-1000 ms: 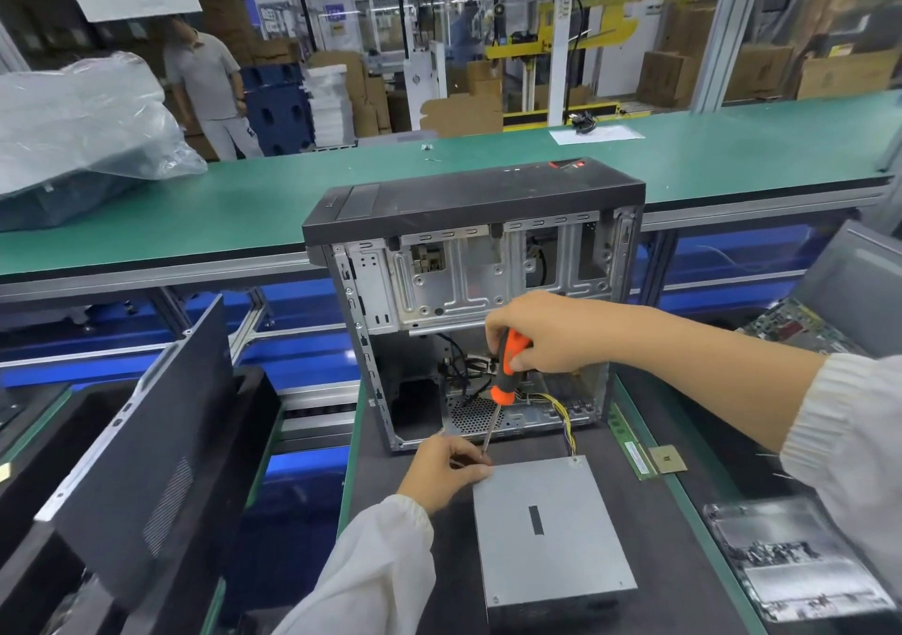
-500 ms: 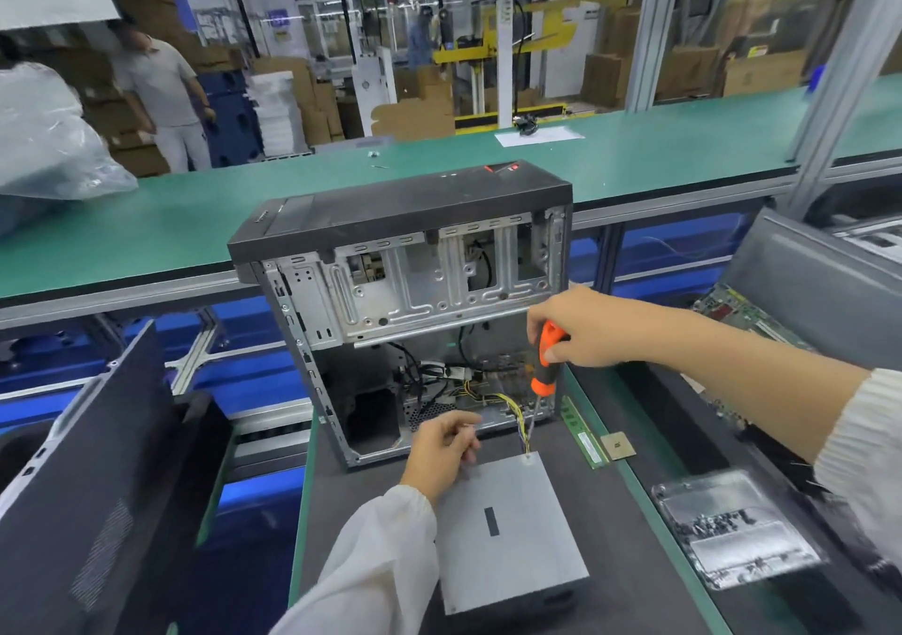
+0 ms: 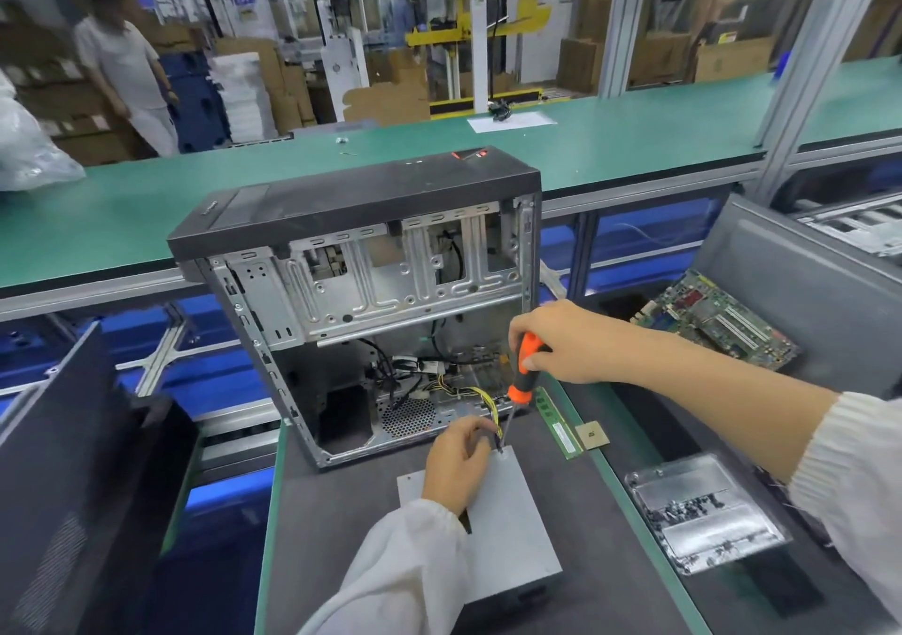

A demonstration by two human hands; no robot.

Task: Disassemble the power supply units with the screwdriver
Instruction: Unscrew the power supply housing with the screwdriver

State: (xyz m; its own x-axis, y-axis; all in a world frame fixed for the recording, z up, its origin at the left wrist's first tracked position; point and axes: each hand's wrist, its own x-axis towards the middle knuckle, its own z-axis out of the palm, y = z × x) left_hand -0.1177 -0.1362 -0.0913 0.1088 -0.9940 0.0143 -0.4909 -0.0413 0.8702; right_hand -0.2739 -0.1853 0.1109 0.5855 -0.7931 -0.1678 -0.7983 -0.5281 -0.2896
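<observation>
Item one: flat grey sheet-metal power supply unit [image 3: 507, 512], lying on the dark bench mat [image 3: 341, 537] just in front of the open black-topped steel computer case [image 3: 361, 293], its yellow and black cable bundle [image 3: 481, 402] running back into the case. Item two: orange-and-black-handled screwdriver [image 3: 521, 371], clasped in my right hand [image 3: 561, 341], shaft angled down, tip at the unit's far right corner. Item three: my left hand [image 3: 456, 463], resting on the unit's top, fingers curled by the cables at the tip; I cannot tell whether they pinch anything. Also logged: green memory stick [image 3: 559, 422] and small tan square chip [image 3: 592, 436] beside the case, clear plastic tray of screws [image 3: 703, 512] to the right, green motherboard [image 3: 717, 322] beyond.
</observation>
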